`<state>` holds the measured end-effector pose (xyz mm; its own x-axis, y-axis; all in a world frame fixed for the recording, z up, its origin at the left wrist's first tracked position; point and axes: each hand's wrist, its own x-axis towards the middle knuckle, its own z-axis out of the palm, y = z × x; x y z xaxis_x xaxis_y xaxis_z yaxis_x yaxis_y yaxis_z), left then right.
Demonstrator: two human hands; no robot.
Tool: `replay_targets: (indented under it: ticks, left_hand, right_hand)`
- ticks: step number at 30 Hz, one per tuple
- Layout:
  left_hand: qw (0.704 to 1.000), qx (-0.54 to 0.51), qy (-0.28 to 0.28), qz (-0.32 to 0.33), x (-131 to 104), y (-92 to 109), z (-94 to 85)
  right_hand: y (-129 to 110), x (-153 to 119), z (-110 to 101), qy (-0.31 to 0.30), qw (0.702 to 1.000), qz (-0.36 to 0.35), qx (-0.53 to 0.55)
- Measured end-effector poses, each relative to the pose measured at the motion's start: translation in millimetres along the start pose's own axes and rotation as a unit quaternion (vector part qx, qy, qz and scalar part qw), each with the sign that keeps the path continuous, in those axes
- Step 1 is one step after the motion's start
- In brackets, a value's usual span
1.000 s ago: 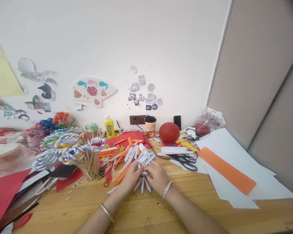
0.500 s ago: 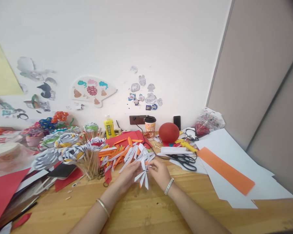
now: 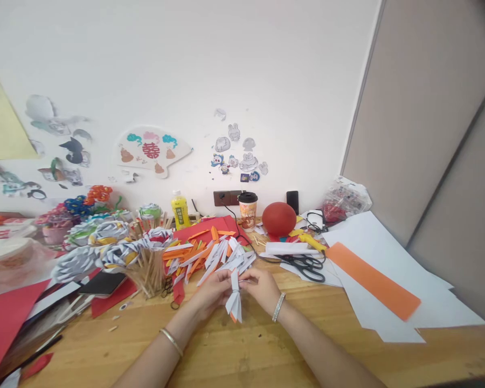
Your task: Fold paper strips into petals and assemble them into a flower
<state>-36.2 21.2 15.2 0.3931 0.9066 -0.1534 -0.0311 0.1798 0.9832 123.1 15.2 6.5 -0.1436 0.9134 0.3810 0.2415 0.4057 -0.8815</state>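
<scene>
A small bundle of folded white paper strips with orange edges hangs between my hands, above the front middle of the table. My left hand grips its upper part from the left. On the right, my right hand is pinched close to the bundle's middle, where a thin line shows at the fingertips. The strips are drawn together at the middle and point down below it. Just behind my hands lies a pile of folded white and orange paper strips.
Black scissors, a yellow glue gun and a red balloon-like ball lie right of centre. White sheets bear an orange strip. Behind stand a cup and a yellow bottle; paper flowers crowd the left.
The bundle's lower strips, fanned apart before, are now drawn closer together and seen from another side. My right hand has shifted slightly left against the bundle.
</scene>
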Motion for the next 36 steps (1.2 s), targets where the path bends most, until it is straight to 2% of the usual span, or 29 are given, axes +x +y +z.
replay_targets:
  ticks: [2,5,7,12,18,23,29,34,36]
  left_hand:
    - [1.0,-0.017,0.002,0.015,1.3,-1.5,1.5]
    - [0.999,-0.039,0.004,0.036,1.6,-1.8,3.5]
    - [0.998,-0.046,0.007,0.046,1.0,-1.1,4.0]
    - [0.997,-0.05,0.013,0.049,-0.6,-0.7,2.9]
    - [0.997,-0.057,0.009,0.05,-0.9,0.0,3.5]
    - [0.997,-0.061,0.0,0.049,-1.4,1.2,5.2]
    - [0.997,-0.062,-0.007,0.051,-2.0,1.6,5.8]
    - [0.996,-0.065,-0.015,0.052,-3.0,3.3,6.9]
    - [0.996,-0.065,-0.021,0.05,-3.3,3.0,7.0]
  right_hand:
    - [-2.6,-1.9,-0.8,0.016,0.998,-0.047,-0.031]
    - [-5.8,-4.6,-1.6,0.028,0.98,-0.169,-0.097]
    - [-6.6,-5.6,-1.6,0.029,0.97,-0.208,-0.124]
    - [-4.5,-5.1,-1.7,0.004,0.975,-0.177,-0.134]
    - [-4.2,-4.7,-4.2,0.01,0.958,-0.25,-0.141]
    - [-5.4,-5.8,-3.7,0.001,0.969,-0.2,-0.148]
    - [-4.2,-6.5,-4.0,-0.005,0.947,-0.265,-0.181]
    - [-5.2,-7.8,-3.0,-0.003,0.958,-0.213,-0.191]
    - [-3.8,-8.0,-2.8,-0.015,0.952,-0.229,-0.203]
